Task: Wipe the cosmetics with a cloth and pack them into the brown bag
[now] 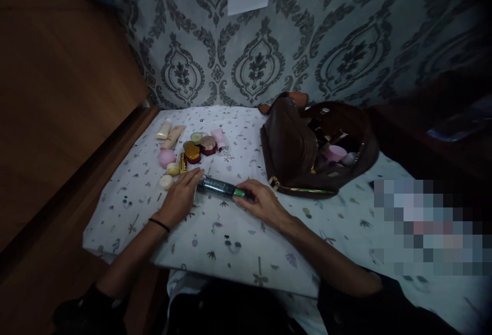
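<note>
A dark, shiny tube with a green end [218,186] lies crosswise between my two hands, just above the patterned white cloth [238,243]. My right hand [263,202] grips its green end between thumb and fingers. At the other end, my left hand [182,196] has its fingers pressed together against the tube. Close beyond my left hand stand a gold bottle [183,163], a yellow-lidded jar [172,169], a white round jar [166,182] and a pink round container [167,158]. Gold and dark red jars [192,152] sit behind them.
A brown bag [288,145] lies open on the right, with a pink item [335,153] and other things inside. Two tubes [172,138] lie at the back left, a pink tube [219,139] nearer the middle. A wooden panel [65,89] borders the left; a patterned wall stands behind.
</note>
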Demonstrator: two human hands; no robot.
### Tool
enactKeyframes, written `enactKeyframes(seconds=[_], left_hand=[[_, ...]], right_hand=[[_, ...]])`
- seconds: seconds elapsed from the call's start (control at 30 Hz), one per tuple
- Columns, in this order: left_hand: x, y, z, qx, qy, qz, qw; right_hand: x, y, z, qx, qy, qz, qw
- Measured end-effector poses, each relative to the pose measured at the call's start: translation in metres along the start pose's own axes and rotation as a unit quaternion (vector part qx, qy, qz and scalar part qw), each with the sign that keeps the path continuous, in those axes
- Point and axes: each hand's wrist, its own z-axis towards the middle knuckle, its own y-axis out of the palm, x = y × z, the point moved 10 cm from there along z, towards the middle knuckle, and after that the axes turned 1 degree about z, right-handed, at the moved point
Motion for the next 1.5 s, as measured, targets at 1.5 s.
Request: enactKeyframes(seconds=[1.5], left_hand=[[0.105,0.003,0.016,-0.073,0.094,0.096,0.988]], right_hand=[[-0.01,0.015,-0.006,-0.046,-0.065,0.004,0.997]])
